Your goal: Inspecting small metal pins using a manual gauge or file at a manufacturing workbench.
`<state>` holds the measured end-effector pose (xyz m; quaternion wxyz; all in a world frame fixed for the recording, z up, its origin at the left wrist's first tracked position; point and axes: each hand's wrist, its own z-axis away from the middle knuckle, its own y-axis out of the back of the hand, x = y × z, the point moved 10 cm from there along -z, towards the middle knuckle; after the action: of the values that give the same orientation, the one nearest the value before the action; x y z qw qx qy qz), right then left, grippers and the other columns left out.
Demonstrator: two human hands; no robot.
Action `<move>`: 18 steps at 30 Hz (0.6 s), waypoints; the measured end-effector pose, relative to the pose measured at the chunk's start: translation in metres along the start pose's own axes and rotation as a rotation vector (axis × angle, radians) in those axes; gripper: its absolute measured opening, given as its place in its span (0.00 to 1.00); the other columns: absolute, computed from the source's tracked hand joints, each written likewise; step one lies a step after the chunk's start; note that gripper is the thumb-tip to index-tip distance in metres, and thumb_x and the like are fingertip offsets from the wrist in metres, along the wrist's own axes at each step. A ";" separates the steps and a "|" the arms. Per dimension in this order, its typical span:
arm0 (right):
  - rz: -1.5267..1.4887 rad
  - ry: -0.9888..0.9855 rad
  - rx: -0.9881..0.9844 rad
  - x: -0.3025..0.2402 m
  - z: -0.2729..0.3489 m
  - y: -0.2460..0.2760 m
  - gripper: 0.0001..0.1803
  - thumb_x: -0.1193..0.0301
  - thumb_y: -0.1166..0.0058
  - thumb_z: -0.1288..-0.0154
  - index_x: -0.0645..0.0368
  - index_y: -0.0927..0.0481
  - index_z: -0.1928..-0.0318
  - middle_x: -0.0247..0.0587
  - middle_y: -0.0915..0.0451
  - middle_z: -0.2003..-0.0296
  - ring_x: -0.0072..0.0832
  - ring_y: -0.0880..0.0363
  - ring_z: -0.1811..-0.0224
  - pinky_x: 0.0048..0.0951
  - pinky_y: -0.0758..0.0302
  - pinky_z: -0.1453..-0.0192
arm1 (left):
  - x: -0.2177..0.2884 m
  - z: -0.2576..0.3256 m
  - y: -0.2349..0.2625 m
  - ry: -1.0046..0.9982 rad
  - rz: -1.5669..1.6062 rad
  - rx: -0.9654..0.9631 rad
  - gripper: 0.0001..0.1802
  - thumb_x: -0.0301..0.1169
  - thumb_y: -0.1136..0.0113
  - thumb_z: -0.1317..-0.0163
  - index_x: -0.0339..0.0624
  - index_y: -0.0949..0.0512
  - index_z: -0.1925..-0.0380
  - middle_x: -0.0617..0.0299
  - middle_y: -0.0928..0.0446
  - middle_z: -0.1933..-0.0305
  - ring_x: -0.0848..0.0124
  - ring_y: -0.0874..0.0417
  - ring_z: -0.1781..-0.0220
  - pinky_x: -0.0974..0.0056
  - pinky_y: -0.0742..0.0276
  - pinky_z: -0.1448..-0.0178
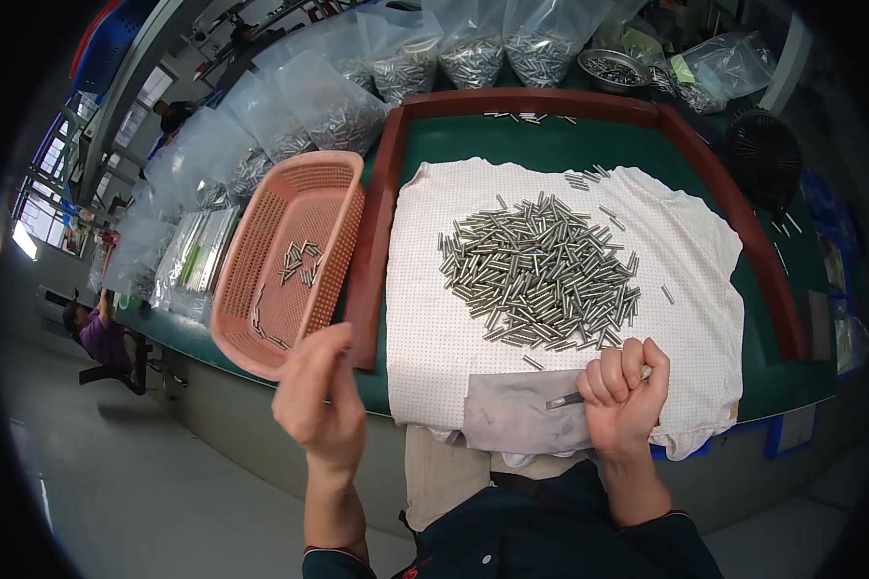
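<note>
Head view: right hand [628, 396] grips metal piece [565, 399]. Left hand [323, 400], curled, contents unclear, overlaps basket [346, 232] near-right corner. Bags [473, 68] line frame [531, 99] far edge.

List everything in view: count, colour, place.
table: one, green, centre
cloth: one, white, on table
frame: one, maroon, around three sides of cloth
basket: one, pink, left of cloth
pins: uncountable, silver, heaped on cloth, some in basket
rag: one, grey, cloth's near edge
bags: several, clear, far and left, holding metal parts
bowl: one, silver, far right
round object: one, black, far right
person: at least one, purple top, far left
rod: one, silver, over rag
left hand: one, bare, by basket's near end
right hand: one, bare, closed around rod
</note>
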<state>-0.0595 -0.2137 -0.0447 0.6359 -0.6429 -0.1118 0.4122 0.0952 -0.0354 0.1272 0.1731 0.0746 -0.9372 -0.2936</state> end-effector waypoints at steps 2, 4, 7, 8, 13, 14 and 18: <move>0.007 0.013 0.006 -0.007 0.002 -0.002 0.22 0.61 0.74 0.34 0.51 0.46 0.86 0.28 0.49 0.92 0.18 0.57 0.90 0.23 0.52 0.83 | -0.023 -0.015 0.022 0.034 -0.208 0.072 0.07 0.15 0.48 0.47 0.31 0.25 0.67 0.58 0.24 0.70 0.70 0.23 0.68 0.70 0.29 0.60; -0.002 0.003 0.003 -0.001 0.001 -0.001 0.22 0.61 0.74 0.34 0.51 0.46 0.86 0.28 0.49 0.92 0.18 0.57 0.90 0.23 0.52 0.83 | -0.059 -0.016 0.038 0.115 -0.251 0.118 0.07 0.17 0.47 0.46 0.31 0.25 0.66 0.60 0.24 0.71 0.72 0.24 0.69 0.71 0.29 0.60; 0.005 0.014 -0.001 -0.004 0.000 0.000 0.22 0.61 0.74 0.34 0.51 0.46 0.86 0.28 0.48 0.92 0.18 0.56 0.90 0.22 0.52 0.83 | -0.085 -0.016 0.036 0.248 -0.371 0.074 0.10 0.19 0.44 0.49 0.34 0.25 0.64 0.56 0.27 0.61 0.64 0.26 0.59 0.65 0.32 0.52; -0.003 0.009 -0.003 -0.004 0.000 0.000 0.22 0.61 0.75 0.34 0.51 0.46 0.86 0.28 0.48 0.92 0.18 0.57 0.90 0.22 0.52 0.83 | -0.083 -0.018 0.035 0.240 -0.510 0.057 0.12 0.19 0.42 0.51 0.35 0.24 0.64 0.55 0.28 0.58 0.59 0.28 0.54 0.60 0.34 0.48; 0.004 -0.002 -0.001 -0.001 0.000 0.001 0.22 0.61 0.75 0.33 0.51 0.46 0.86 0.28 0.48 0.92 0.18 0.57 0.90 0.22 0.52 0.83 | -0.015 0.000 -0.039 0.111 -0.071 -0.191 0.10 0.20 0.38 0.59 0.38 0.23 0.72 0.59 0.30 0.71 0.63 0.29 0.66 0.63 0.36 0.60; 0.006 0.003 0.005 -0.002 0.000 0.003 0.22 0.61 0.75 0.33 0.51 0.46 0.86 0.28 0.48 0.92 0.18 0.57 0.90 0.22 0.52 0.83 | 0.002 0.007 -0.069 0.037 0.035 -0.332 0.09 0.19 0.38 0.59 0.38 0.23 0.74 0.60 0.30 0.71 0.66 0.30 0.67 0.64 0.35 0.62; -0.001 0.005 -0.014 -0.003 0.001 -0.001 0.22 0.61 0.75 0.33 0.51 0.46 0.86 0.28 0.48 0.92 0.18 0.56 0.90 0.22 0.53 0.83 | 0.032 0.032 -0.124 -0.074 0.263 -0.529 0.08 0.21 0.38 0.59 0.39 0.24 0.75 0.63 0.30 0.74 0.66 0.30 0.69 0.64 0.37 0.62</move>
<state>-0.0611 -0.2148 -0.0427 0.6319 -0.6482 -0.1136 0.4094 0.0583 -0.1279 0.0401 0.1890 -0.1060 -0.8354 -0.5051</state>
